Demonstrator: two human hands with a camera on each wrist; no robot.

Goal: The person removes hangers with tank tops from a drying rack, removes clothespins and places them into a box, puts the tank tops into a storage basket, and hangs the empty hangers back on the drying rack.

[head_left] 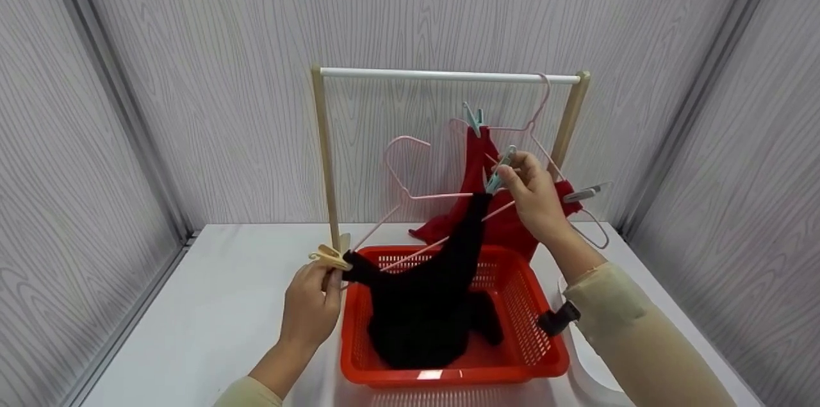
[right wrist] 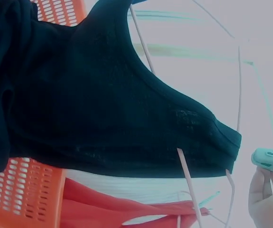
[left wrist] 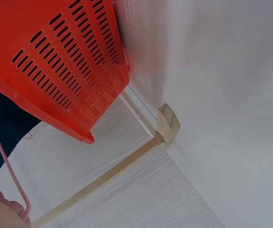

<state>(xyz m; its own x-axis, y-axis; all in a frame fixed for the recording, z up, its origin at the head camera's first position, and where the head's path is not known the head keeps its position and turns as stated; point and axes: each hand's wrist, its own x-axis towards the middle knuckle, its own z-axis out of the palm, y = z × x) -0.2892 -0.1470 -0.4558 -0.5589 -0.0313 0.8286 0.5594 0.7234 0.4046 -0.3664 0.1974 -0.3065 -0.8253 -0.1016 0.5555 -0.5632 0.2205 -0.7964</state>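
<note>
Black garment (head_left: 416, 311) | strap (head_left: 360, 268) at left fingers (head_left: 312, 275) | below right fingers (head_left: 529, 165) pinching clothespin (head_left: 494, 181)

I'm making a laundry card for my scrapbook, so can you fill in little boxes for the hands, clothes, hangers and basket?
Left hand: pinches the black garment beside a yellow clothespin
Right hand: pinches a teal clothespin near the black garment's raised strap
Front hanger: pink, hook free of the white bar
Back hanger: pink, hooked on the white bar
Red garment: on the back hanger, with another teal clothespin and a grey clothespin
Red basket: on the white table, below the black garment
</note>
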